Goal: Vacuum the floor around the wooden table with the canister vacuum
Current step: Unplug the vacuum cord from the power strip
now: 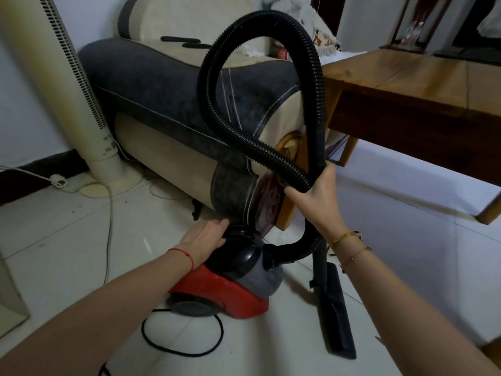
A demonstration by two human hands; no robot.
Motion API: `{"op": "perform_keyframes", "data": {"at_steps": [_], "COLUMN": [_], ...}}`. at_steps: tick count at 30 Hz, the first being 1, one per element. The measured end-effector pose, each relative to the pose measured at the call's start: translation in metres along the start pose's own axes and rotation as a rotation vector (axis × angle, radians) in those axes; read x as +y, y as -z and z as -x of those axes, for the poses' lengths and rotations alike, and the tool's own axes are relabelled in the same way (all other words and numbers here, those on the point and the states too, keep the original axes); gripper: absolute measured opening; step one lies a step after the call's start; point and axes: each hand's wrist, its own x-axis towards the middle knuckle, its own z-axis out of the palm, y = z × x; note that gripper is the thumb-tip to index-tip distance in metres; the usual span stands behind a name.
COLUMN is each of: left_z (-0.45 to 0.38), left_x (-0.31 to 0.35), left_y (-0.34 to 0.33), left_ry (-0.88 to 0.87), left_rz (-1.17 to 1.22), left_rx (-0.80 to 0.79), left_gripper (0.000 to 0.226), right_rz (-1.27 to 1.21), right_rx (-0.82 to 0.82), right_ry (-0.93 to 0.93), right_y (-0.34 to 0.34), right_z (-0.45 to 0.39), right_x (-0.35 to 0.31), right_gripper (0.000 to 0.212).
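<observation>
A red and grey canister vacuum (230,291) sits on the white tile floor beside the sofa arm. Its black ribbed hose (214,66) rises in a tall loop in front of the sofa. My right hand (314,194) grips two crossing parts of the hose low on the loop. My left hand (206,237) rests with straight fingers on the vacuum's black round top (241,253). The black floor nozzle (337,310) lies on the tiles to the right of the canister. The wooden table (412,85) stands at the right.
A grey and beige sofa (168,104) fills the middle, close behind the vacuum. A tall cream tower fan (62,90) stands at the left with a white cable and plug (58,181) on the floor. The vacuum's black power cord (184,346) loops on the tiles in front.
</observation>
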Motion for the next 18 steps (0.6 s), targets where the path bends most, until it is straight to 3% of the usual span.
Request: {"op": "perform_keyframes", "data": {"at_steps": [6, 11, 18], "left_z": [-0.008, -0.008, 0.002], "left_x": [0.011, 0.017, 0.022], "left_y": [-0.007, -0.011, -0.019], "left_ry": [0.026, 0.043, 0.081], "left_rz": [0.022, -0.035, 0.026], "left_rx": [0.072, 0.119, 0.247], "left_gripper": [0.021, 0.023, 0.037], "right_rz": [0.102, 0.131, 0.192], "right_rx": [-0.028, -0.065, -0.047], "right_ry": [-0.032, -0.077, -0.084], "right_y": [-0.006, -0.008, -0.016], "right_z": [-0.004, -0.009, -0.004], "right_x": [0.015, 0.02, 0.017], "right_gripper": [0.08, 0.105, 0.112]}}
